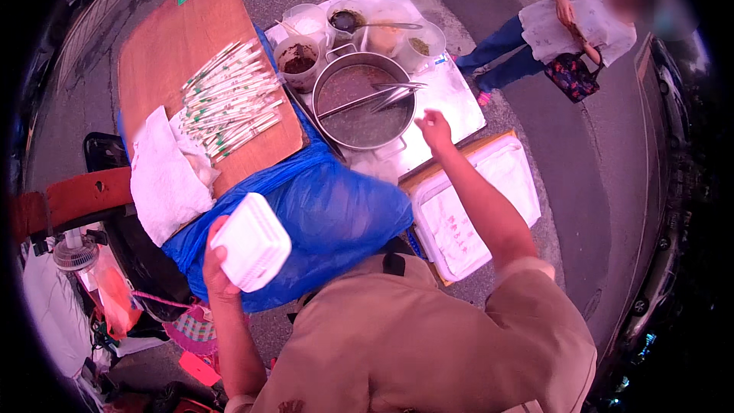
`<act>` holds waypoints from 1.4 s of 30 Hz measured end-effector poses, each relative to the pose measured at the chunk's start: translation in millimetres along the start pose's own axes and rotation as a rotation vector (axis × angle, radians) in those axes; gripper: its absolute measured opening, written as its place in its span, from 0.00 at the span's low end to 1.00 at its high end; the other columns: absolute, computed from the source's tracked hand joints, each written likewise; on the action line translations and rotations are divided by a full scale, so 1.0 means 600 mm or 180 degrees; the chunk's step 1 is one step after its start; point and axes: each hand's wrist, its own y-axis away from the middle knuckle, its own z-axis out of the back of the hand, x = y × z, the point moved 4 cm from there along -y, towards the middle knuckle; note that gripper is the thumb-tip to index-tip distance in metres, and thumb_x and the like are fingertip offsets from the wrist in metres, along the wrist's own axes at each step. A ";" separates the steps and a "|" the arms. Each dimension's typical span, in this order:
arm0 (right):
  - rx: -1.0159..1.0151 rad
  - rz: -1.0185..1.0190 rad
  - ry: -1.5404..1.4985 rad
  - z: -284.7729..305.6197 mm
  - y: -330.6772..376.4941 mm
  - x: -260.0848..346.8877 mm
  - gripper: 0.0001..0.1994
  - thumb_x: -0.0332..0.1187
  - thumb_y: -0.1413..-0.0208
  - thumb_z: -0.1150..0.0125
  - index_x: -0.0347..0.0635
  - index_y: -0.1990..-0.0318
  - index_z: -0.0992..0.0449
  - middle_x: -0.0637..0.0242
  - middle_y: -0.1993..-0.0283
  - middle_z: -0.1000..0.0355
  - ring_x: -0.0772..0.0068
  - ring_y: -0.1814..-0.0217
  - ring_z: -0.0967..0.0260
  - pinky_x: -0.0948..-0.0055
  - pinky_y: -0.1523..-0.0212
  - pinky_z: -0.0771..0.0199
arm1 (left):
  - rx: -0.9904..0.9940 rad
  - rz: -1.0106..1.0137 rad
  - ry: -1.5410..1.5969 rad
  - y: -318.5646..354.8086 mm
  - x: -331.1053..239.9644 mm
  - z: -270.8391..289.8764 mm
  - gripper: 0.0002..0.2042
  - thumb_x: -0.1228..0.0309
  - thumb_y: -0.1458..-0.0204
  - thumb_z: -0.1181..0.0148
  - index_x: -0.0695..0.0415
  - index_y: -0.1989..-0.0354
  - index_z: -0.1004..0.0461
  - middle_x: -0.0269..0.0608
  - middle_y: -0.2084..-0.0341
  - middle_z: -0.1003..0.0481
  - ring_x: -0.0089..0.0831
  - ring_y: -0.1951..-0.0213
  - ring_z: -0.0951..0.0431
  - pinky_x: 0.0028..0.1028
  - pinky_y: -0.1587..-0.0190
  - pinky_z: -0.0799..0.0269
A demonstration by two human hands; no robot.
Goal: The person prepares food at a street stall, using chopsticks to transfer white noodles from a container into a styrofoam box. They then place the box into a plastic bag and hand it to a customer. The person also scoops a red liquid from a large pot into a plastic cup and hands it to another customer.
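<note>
My left hand [219, 260] grips a white foam takeaway box [256, 245] at its left side, over a blue plastic sheet [336, 203]. Out over the metal tabletop, my right hand [434, 131] is beside the right rim of a round steel pot [325, 76]. Its fingers are loosely bent and apart, and nothing shows in them. A divider crosses the pot, which holds brownish liquid. Metal tongs [394, 97] rest in it, their end past the right rim, a little above my right hand and not touching it.
Wrapped chopsticks [229, 95] lie heaped on a wooden board [157, 46], near a white cloth [164, 176]. Behind the pot stand sauce tubs [297, 65], one with a ladle [394, 26]. A white lidded box [478, 214] sits at right. A person [577, 19] stands beyond.
</note>
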 end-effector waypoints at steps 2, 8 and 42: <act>-0.0438 -0.0415 -0.0103 -0.026 -0.081 0.008 0.31 0.36 0.52 0.24 0.37 0.41 0.30 0.55 0.49 0.26 0.62 0.48 0.28 0.66 0.47 0.27 | 0.0050 0.0138 -0.0008 -0.002 0.021 -0.030 0.33 0.69 0.56 0.30 0.62 0.39 0.35 0.53 0.46 0.27 0.48 0.44 0.25 0.45 0.40 0.27; -0.0615 -0.0600 -0.1257 -0.075 -0.140 0.040 0.17 0.25 0.48 0.31 0.36 0.51 0.28 0.61 0.60 0.24 0.69 0.59 0.28 0.69 0.55 0.26 | -0.0048 0.0088 -0.0150 0.014 0.025 -0.053 0.33 0.69 0.55 0.31 0.62 0.39 0.36 0.54 0.47 0.27 0.48 0.45 0.24 0.45 0.40 0.27; 0.0214 -0.0791 -0.2458 0.016 0.205 0.084 0.19 0.42 0.31 0.47 0.36 0.43 0.29 0.57 0.58 0.23 0.70 0.59 0.23 0.72 0.55 0.19 | 0.0963 0.0910 0.0961 -0.207 0.075 -0.112 0.43 0.36 0.40 0.56 0.63 0.30 0.42 0.55 0.34 0.36 0.49 0.33 0.35 0.47 0.30 0.42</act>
